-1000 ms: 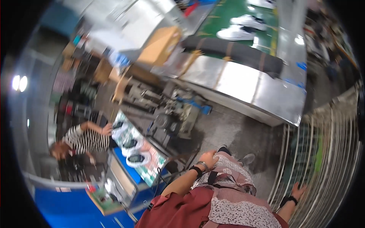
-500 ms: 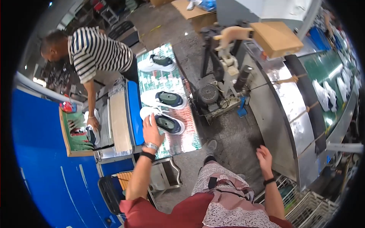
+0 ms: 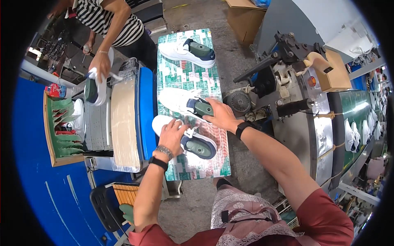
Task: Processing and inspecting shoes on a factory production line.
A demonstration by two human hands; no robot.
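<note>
Three white lace-up sneakers with navy heel collars and green shoe lasts inside lie on a table [image 3: 217,170] covered with a green-and-white patterned sheet. My left hand [image 3: 171,137] grips the nearest sneaker [image 3: 201,147] from above, its fingers over the front and laces. The middle sneaker [image 3: 175,99] is in the grasp of my right hand [image 3: 223,116], around its heel with the thumb beside the last. Toward the table's far end lies the third sneaker [image 3: 175,51], touched by neither hand.
At the left a co-worker's hand [image 3: 101,64] holds another sneaker [image 3: 96,92] over a machine beside a wooden tray [image 3: 48,129] with green pieces. A machine with a motor [image 3: 239,101] stands right of the table. Farther right, several white shoes sit on a green conveyor [image 3: 349,108].
My right hand has come from my side across to the middle sneaker and grasped it. My left hand has settled over the near sneaker's front. The co-worker has lifted a sneaker.
</note>
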